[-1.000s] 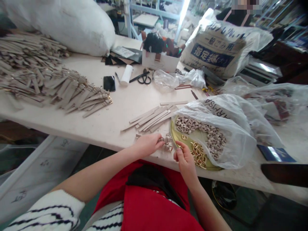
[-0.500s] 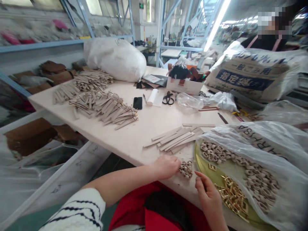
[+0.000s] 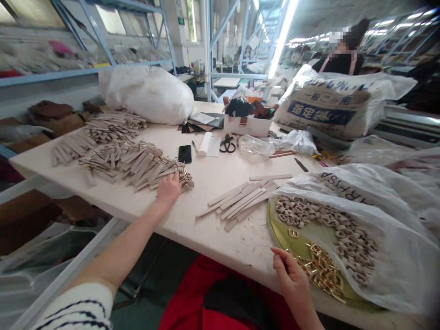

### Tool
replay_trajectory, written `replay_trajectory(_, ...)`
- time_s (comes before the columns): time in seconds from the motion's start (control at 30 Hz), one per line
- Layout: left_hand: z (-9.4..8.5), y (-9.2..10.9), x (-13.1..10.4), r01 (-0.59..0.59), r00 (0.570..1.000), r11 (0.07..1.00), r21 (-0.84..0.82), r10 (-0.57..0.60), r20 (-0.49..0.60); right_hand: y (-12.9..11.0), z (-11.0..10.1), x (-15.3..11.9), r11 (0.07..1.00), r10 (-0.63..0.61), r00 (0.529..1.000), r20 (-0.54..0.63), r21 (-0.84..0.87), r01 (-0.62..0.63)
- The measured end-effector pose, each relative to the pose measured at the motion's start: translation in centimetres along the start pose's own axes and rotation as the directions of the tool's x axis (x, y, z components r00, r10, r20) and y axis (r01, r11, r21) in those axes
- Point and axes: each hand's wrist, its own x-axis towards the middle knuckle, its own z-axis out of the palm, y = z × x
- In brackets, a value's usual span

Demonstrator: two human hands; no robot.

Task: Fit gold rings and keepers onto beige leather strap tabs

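My left hand [image 3: 169, 187] has its fingers closed over a bunch of beige strap pieces [image 3: 187, 179] at the right end of a large pile of straps [image 3: 137, 162]; gold buckles glint along that pile's edge. My right hand [image 3: 291, 271] hovers by the front table edge, fingers slightly curled, thumb and forefinger apart, with nothing visible in it. Close to it, gold buckles [image 3: 321, 270] and many small beige loops [image 3: 355, 250] lie on a green tray [image 3: 275, 224], partly under clear plastic. Loose flat strips [image 3: 240, 199] lie between my hands.
Behind the strips are a phone [image 3: 184, 154], a white paper roll [image 3: 205, 144], black scissors [image 3: 227, 144] and a crumpled clear bag [image 3: 254, 147]. A white box [image 3: 247, 126] and large stuffed sacks [image 3: 147, 94] stand farther back. Another person [image 3: 343, 57] is at the back right.
My left hand has moved left and away from me, carrying the bunch from the front table edge to the strap pile. My right hand stays near the tray. The view has shifted rightward.
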Motion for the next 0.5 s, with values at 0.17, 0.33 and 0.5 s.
replay_trajectory(0.17,1.6,7.4,-0.8,-0.242,0.959,0.95,-0.196,0.265,0.101,0.0,0.2,-0.2,1.0,0.007,1.0,-0.004,0.011,-0.007)
replay_trajectory(0.33,3.2,11.6,1.0,-0.215,0.927,0.937,-0.277,0.285,0.245,-0.2,0.1,-0.3,0.998,-0.034,0.999,0.021,0.046,0.033)
replay_trajectory(0.5,2.6,11.5,1.2,-0.206,0.926,0.926,-0.317,0.289,0.242,-0.8,0.4,-0.3,0.995,-0.04,0.999,-0.023,0.089,0.042)
